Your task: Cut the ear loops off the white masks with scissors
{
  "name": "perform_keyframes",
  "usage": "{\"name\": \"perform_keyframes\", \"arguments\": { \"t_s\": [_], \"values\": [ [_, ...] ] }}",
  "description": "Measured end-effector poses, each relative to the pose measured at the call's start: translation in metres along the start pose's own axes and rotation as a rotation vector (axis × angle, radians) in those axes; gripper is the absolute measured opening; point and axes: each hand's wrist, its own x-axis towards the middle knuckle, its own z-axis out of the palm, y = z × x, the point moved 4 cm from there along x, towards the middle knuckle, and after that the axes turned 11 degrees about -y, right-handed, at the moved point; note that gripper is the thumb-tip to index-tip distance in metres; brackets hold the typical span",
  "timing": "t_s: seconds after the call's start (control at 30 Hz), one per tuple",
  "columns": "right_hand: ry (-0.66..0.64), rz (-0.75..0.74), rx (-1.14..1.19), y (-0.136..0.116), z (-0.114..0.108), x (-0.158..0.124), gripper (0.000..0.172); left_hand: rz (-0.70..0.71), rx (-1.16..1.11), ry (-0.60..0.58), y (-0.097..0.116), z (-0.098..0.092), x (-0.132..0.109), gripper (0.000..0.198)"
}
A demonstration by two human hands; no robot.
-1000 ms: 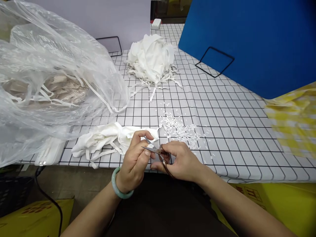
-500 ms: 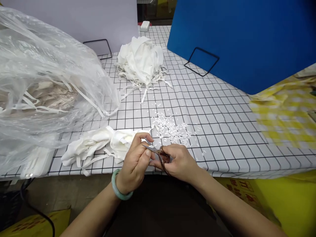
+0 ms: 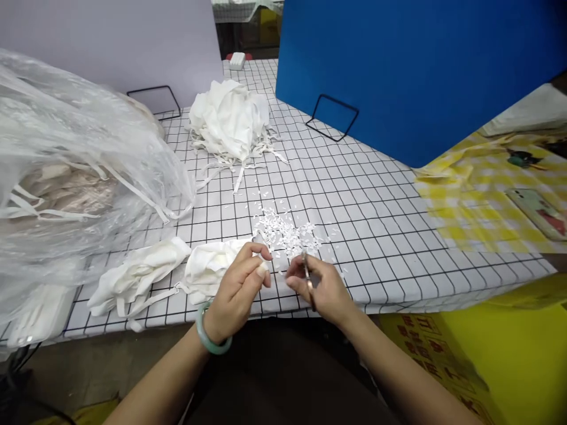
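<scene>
A white garment with soft padded cups and thin straps, like a bra (image 3: 210, 265), lies along the table's front edge. My left hand (image 3: 239, 286), with a green bangle (image 3: 208, 336) on its wrist, is closed at the garment's right end. Its thumb and fingertips pinch a bit of white edge or strap, mostly hidden by the fingers. To the right, my right hand (image 3: 328, 292) grips small scissors (image 3: 308, 274), turned upright and apart from the garment. Just beyond both hands, many small white clippings (image 3: 287, 233) are scattered on the checked cloth.
A heap of white strapped garments (image 3: 230, 118) sits farther back. At left bulges a clear plastic bag (image 3: 88, 136) with beige pieces inside. A blue panel (image 3: 398, 77) and a pale panel (image 3: 110, 47) stand behind. A phone (image 3: 538, 212) lies at right on yellow checked cloth.
The scissors have drawn away from my left fingers to the right and turned upright in my right hand. The view has swung slightly right, bringing the phone into sight.
</scene>
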Motion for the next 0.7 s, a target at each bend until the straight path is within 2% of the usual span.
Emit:
{"name": "perform_keyframes", "arguments": {
  "t_s": [0.03, 0.1, 0.17, 0.2, 0.23, 0.27, 0.3, 0.37, 0.43, 0.47, 0.53, 0.6, 0.7],
  "values": [
    [-0.002, -0.022, 0.025, -0.002, -0.004, 0.000, 0.037, -0.012, -0.010, 0.049, 0.004, -0.011, -0.010, 0.033],
    [0.000, -0.041, 0.042, -0.007, -0.008, 0.002, 0.038, 0.014, 0.027, 0.248, 0.012, -0.041, -0.036, 0.034],
    [-0.008, 0.000, 0.014, -0.012, -0.002, 0.009, 0.040, 0.024, 0.213, 0.499, 0.015, -0.070, -0.067, 0.032],
    [-0.027, 0.014, -0.013, -0.015, 0.007, 0.015, 0.041, -0.009, 0.352, 0.587, 0.014, -0.079, -0.081, 0.028],
    [-0.062, 0.014, -0.041, -0.019, 0.019, 0.021, 0.041, -0.070, 0.486, 0.626, 0.009, -0.083, -0.092, 0.022],
    [-0.111, -0.004, -0.063, -0.023, 0.034, 0.028, 0.041, -0.148, 0.586, 0.608, 0.000, -0.084, -0.100, 0.012],
    [-0.169, -0.037, -0.079, -0.028, 0.050, 0.034, 0.039, -0.221, 0.639, 0.545, -0.010, -0.081, -0.104, 0.012],
    [-0.269, -0.120, -0.104, -0.038, 0.081, 0.045, 0.026, -0.276, 0.627, 0.386, -0.029, -0.069, -0.106, 0.035],
    [-0.295, -0.187, -0.127, -0.049, 0.098, 0.054, 0.017, -0.240, 0.555, 0.257, -0.035, -0.058, -0.099, 0.037],
    [-0.281, -0.221, -0.119, -0.055, 0.100, 0.059, 0.015, -0.217, 0.525, 0.227, -0.032, -0.057, -0.092, 0.034],
    [-0.224, -0.292, -0.040, -0.074, 0.091, 0.072, 0.011, -0.191, 0.478, 0.228, -0.015, -0.067, -0.069, 0.025],
    [-0.144, -0.347, 0.072, -0.102, 0.065, 0.096, 0.009, -0.131, 0.462, 0.257, 0.014, -0.090, -0.032, 0.016],
    [0.020, -0.424, 0.124, -0.160, 0.008, 0.151, 0.017, 0.039, 0.471, 0.304, 0.064, -0.136, 0.048, 0.013]
  ]
}}
